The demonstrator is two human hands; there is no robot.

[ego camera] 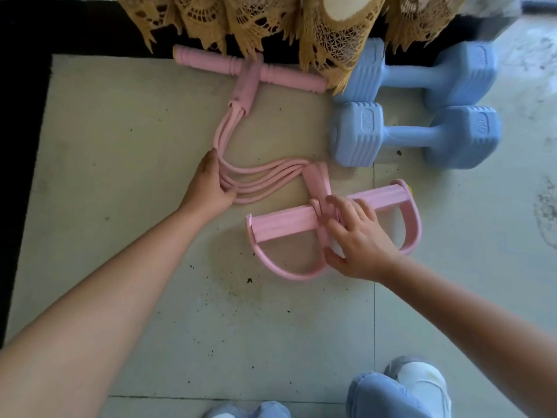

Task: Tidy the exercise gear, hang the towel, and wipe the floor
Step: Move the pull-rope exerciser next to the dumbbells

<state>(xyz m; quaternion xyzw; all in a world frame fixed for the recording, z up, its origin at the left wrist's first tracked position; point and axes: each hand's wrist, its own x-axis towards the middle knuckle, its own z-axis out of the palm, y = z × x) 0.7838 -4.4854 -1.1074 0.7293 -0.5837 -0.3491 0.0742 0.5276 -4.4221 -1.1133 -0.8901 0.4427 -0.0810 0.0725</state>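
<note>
Pink ribbed pull-rope (259,179), looped tubes.

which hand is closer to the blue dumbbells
Right. The right hand rests on the pink pedal bar, just below the nearer dumbbell. The left hand presses the pink tubes farther to the left.

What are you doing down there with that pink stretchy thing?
A person is crouched over a pink pull-rope exerciser lying on the tiled floor. The left hand touches its bent bundle of stretchy cords, and the right hand rests on the foot-pedal end. Its handle bar lies by a lace cloth. Two blue dumbbells sit side by side to the right.
</note>
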